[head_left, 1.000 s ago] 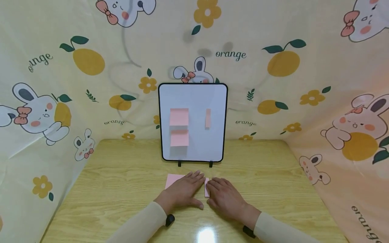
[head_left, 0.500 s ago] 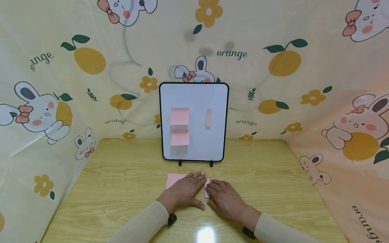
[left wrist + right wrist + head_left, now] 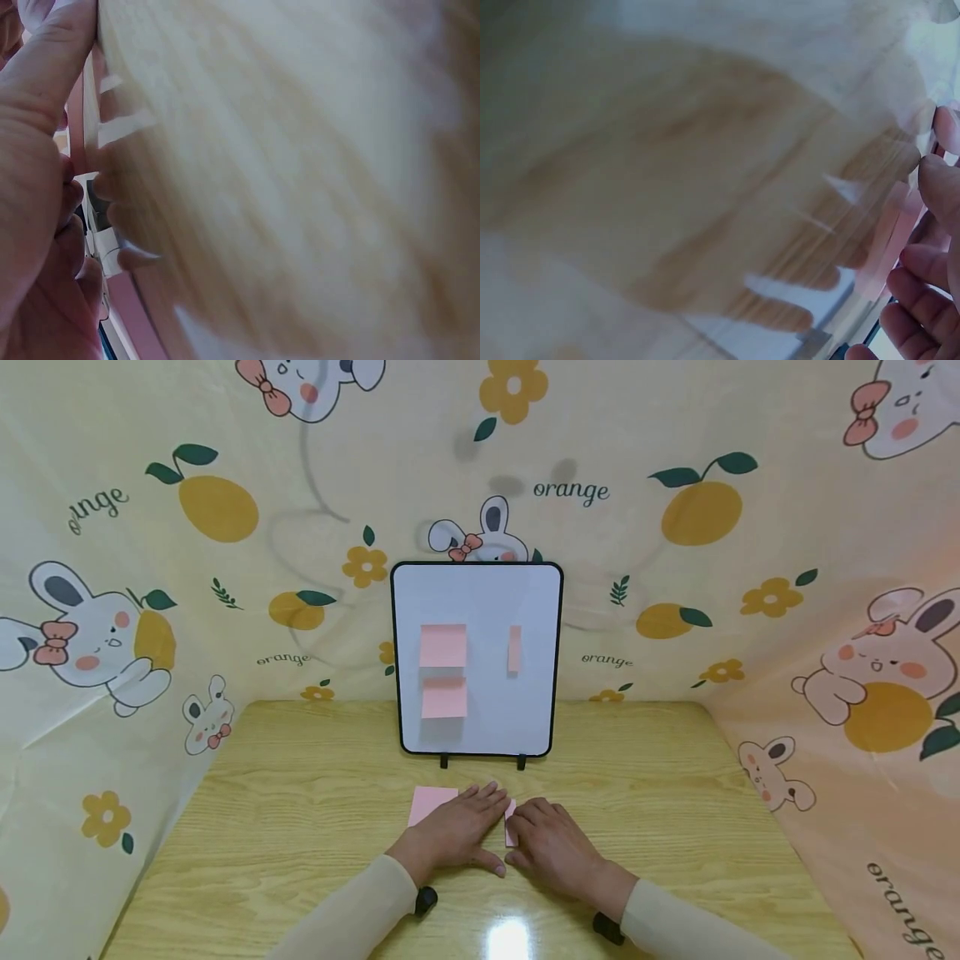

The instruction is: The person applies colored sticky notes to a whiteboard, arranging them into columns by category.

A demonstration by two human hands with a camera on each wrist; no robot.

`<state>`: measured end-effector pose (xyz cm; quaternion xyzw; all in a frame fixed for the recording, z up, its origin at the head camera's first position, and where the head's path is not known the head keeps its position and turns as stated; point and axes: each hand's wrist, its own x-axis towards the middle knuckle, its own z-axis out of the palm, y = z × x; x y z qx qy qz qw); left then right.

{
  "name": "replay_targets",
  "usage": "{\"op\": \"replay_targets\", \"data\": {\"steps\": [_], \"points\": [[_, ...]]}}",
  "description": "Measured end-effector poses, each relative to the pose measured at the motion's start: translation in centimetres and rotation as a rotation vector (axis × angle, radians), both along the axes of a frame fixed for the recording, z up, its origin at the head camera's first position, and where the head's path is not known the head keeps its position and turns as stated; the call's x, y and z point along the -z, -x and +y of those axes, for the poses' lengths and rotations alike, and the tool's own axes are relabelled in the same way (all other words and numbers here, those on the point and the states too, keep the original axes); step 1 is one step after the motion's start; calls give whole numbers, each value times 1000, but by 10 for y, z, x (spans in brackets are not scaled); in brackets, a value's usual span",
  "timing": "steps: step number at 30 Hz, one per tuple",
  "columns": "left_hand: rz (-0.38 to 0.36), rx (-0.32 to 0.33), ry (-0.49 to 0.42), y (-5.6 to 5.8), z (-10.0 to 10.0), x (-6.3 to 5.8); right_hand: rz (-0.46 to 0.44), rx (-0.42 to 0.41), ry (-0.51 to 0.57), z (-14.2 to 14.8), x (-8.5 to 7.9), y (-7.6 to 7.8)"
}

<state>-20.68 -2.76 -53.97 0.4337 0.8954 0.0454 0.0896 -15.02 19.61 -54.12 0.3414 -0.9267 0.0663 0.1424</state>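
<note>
My left hand (image 3: 457, 827) lies palm down over a square pink sticky note pad (image 3: 427, 802), its fingers extended together and thumb spread toward me. Part of that pad is hidden beneath it. Just to the right is a narrow pink sticky note pad (image 3: 510, 838), between the two hands. My right hand (image 3: 558, 852) rests against this pad's right side, fingers bent over it and thumb near its lower end. In the right wrist view the thumb (image 3: 941, 187) stands apart from the fingers, above the glossy table. The left wrist view shows my left thumb (image 3: 49, 67) against the tabletop.
Behind the hands stands a black-framed whiteboard (image 3: 487, 727) on small black feet. Two square pink sticky notes (image 3: 443, 646) hang on its left, and a narrow pink strip (image 3: 514, 649) on its right. Patterned cloth (image 3: 585, 535) surrounds the wooden table (image 3: 300, 777).
My right thumb has shifted slightly left, toward the lower end of the narrow pad, and the right wrist has moved a little left. My left hand holds its place.
</note>
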Motion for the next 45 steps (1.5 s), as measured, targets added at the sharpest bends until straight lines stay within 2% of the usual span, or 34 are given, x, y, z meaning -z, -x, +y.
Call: {"op": "replay_targets", "data": {"steps": [8,20,38,45], "points": [[-4,4,3,2,0,1,36,-10,22,0,5,4],[-14,5,13,2,0,0,-13,20,3,0,5,6],[-30,-5,2,2,0,0,-37,34,3,-2,-1,5],[-40,-4,-3,2,-1,-1,23,11,-2,-2,-2,8]]}}
